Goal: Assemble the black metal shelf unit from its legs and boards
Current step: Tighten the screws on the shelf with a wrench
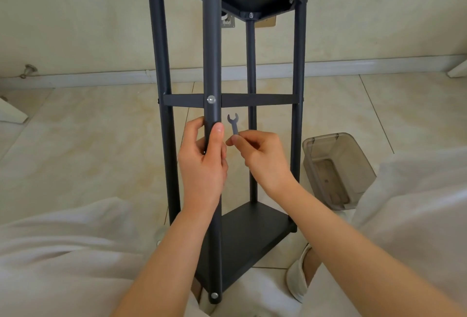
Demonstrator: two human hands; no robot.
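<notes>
Matt black metal shelf unit [211,64], grey metal wrench [233,123], translucent plastic bin [338,170], glossy floor tiles [88,139].

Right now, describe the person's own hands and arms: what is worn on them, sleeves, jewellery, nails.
Both are bare: the left hand and the right hand wear no gloves, and no ring, watch or bracelet shows. The forearms are uncovered to the frame edge, with no sleeve in view. The nails that show are short and unpainted.

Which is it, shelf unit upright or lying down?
Upright. The shelf unit stands on the floor, legs vertical, bottom board level; the left hand grips the front leg.
</notes>
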